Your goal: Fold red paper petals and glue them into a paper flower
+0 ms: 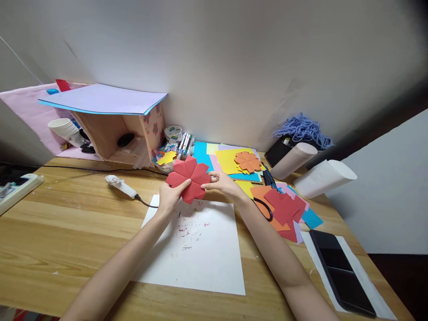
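A red paper flower (191, 173) with creased petals is held up above a white sheet of paper (210, 249) marked with coloured smudges. My left hand (170, 195) grips its lower left side, the thumb lying across the front near the centre. On the right edge, my right hand (221, 183) pinches a petal between thumb and fingers. Behind it to the right, an orange paper flower (248, 161) rests on yellow paper (227, 160). A yellow paper piece (167, 157) lies on a container of paper scraps behind the red flower.
A white corded hand tool (121, 186) lies at left. Red and orange paper pieces (284, 205), partly covering black-handled scissors (265, 209), spread at right near a phone (341, 272). An open box (117, 133), markers (185, 142), two paper rolls (326, 178) and blue yarn (302, 129) stand behind.
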### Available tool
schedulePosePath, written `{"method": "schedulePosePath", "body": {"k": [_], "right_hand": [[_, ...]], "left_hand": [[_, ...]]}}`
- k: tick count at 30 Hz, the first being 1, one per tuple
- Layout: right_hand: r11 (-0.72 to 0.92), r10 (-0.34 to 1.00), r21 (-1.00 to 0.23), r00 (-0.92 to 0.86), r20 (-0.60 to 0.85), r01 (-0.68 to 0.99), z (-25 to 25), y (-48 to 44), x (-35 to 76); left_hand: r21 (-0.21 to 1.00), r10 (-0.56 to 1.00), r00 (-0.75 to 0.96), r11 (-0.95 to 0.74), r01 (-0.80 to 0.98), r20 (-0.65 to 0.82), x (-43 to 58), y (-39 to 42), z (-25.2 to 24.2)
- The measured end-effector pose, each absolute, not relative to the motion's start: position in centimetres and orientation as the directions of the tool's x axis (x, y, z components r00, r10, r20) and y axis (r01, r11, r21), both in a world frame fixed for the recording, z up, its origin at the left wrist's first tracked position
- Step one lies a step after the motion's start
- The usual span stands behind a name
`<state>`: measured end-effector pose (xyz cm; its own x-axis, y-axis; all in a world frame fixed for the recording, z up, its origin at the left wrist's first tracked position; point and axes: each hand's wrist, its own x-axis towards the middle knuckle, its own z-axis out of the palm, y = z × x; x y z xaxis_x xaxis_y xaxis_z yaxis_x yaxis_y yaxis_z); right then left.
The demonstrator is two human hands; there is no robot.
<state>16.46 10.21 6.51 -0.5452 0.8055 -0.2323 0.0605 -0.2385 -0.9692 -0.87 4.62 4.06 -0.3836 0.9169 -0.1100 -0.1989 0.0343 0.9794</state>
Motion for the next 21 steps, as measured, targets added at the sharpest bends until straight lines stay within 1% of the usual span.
{"method": "schedulePosePath", "body": {"k": [5,9,12,15,18,21], "right_hand": [[-0.207,0.820,-0.977,-0.537,-0.200,0.048,5.5,10.1,15.7],[-0.097,0.897,-0.992,-0.425,-0.120,0.075,4.7,9.8,14.6],[-0.080,0.929,-0.996,-0.359,-0.089,0.041,4.8,9.6,14.0],[-0.073,0.944,-0.996,-0.319,-0.088,0.057,5.2,9.7,14.0],[-0.022,0.949,-0.996,-0.313,-0.048,0.086,5.5,9.8,14.2],[0.035,0.940,-0.996,-0.342,0.006,0.078,5.7,9.7,14.4]], "left_hand": [[0.979,0.919,-0.386,0.006,-0.203,-0.085,-0.8,4.6,4.2],[0.977,0.918,-0.381,0.027,-0.213,-0.108,-0.8,4.5,4.4],[0.971,0.911,-0.388,0.048,-0.236,-0.139,-0.8,4.5,4.5],[0.968,0.915,-0.376,0.052,-0.246,-0.145,-0.9,4.5,4.4],[0.971,0.924,-0.351,0.075,-0.229,-0.154,-0.9,4.4,4.4],[0.969,0.935,-0.310,0.103,-0.223,-0.171,-0.7,4.2,4.4]]}}
